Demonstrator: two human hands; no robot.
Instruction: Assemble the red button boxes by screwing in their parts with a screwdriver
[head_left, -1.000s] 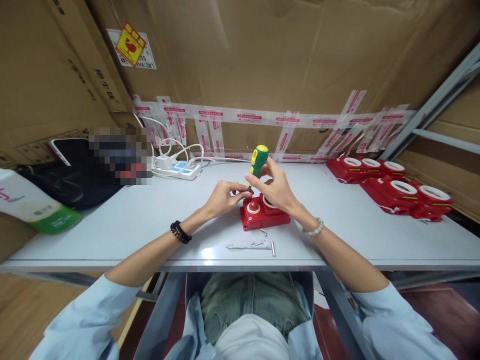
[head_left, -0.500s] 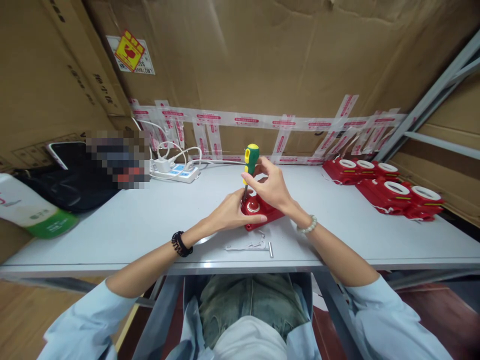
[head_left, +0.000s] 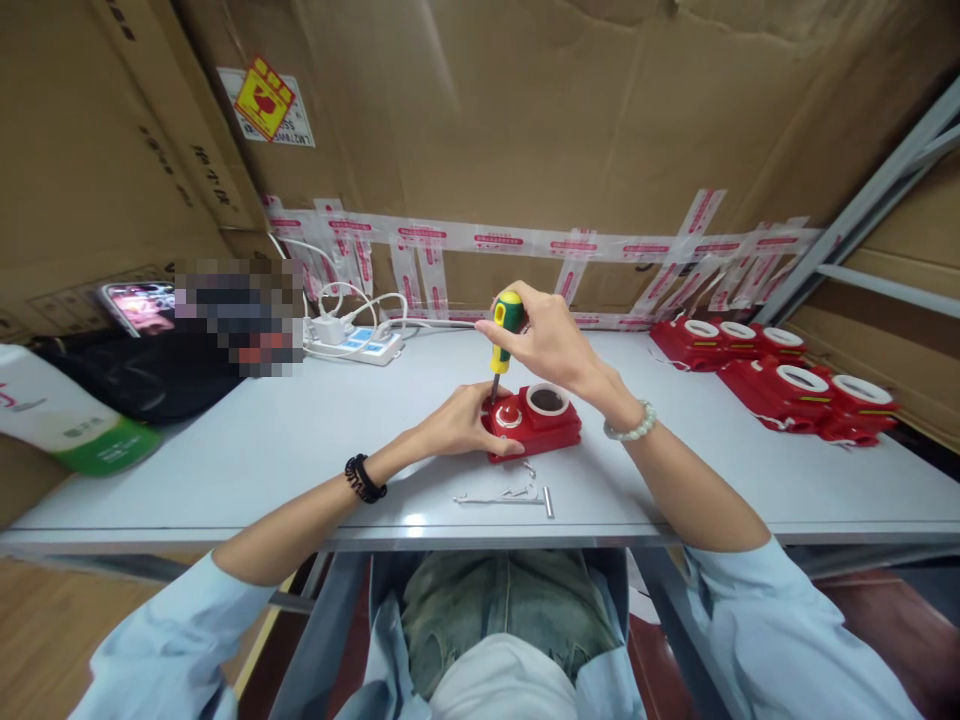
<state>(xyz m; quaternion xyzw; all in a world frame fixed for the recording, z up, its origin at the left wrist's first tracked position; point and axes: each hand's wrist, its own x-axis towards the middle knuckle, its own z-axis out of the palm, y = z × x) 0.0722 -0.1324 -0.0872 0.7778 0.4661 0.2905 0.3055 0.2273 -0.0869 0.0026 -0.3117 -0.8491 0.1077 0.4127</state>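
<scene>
A red housing (head_left: 536,430) with a white-rimmed round opening and a red knob lies on the white table in front of me. My left hand (head_left: 466,422) grips its left end, thumb along the front side. In my right hand (head_left: 536,335) is a green and yellow screwdriver (head_left: 501,350), held nearly upright by the handle. Its shaft reaches down to the housing's left back corner; the tip is hidden near my left fingers. Just in front of the housing lie several small screws (head_left: 517,492) and a metal T-shaped piece (head_left: 548,502).
Several red housings (head_left: 806,395) with white rings stand at the right back. A power strip (head_left: 367,347) with white cables sits at the left back. Further left are a black bag (head_left: 112,375), a lit phone (head_left: 142,305) and a white-green packet (head_left: 82,425). Cardboard rises behind the table (head_left: 300,500).
My right hand has risen higher on the screwdriver handle, its fingers now over the top, uncovering the housing's round opening. The phone screen has lit up. The view has shifted slightly.
</scene>
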